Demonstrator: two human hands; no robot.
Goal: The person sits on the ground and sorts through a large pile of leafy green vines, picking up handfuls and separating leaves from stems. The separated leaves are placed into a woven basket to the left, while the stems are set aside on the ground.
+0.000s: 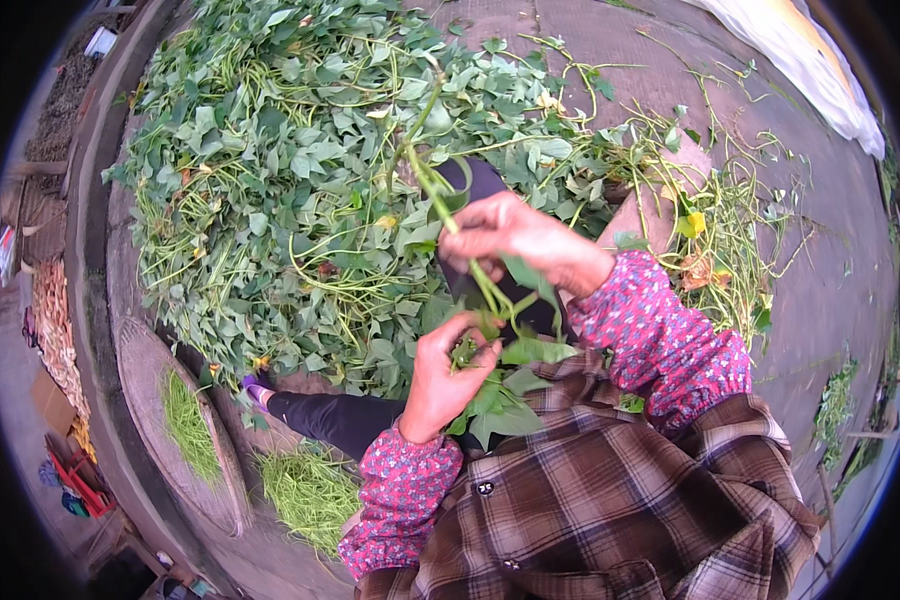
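Note:
My right hand (515, 238) pinches a long leafy green vine (425, 178) in front of my lap. The vine's thin end points up and away, over a wide heap of leafy vines (280, 200). Below and to the left, my left hand (448, 378) is closed round the vine's leafy lower part and a small bunch of green pieces. Broad leaves (500, 410) hang beneath that hand against my plaid shirt. The right hand is slightly blurred, and what its fingertips cover cannot be made out.
A round woven tray (135, 400) at the left holds green stalks. Beside it a pile of cut green stalks (310, 495) lies on the ground. Stripped stems (745, 235) with yellow leaves lie at the right, and white sheeting (800, 60) lies at the far right.

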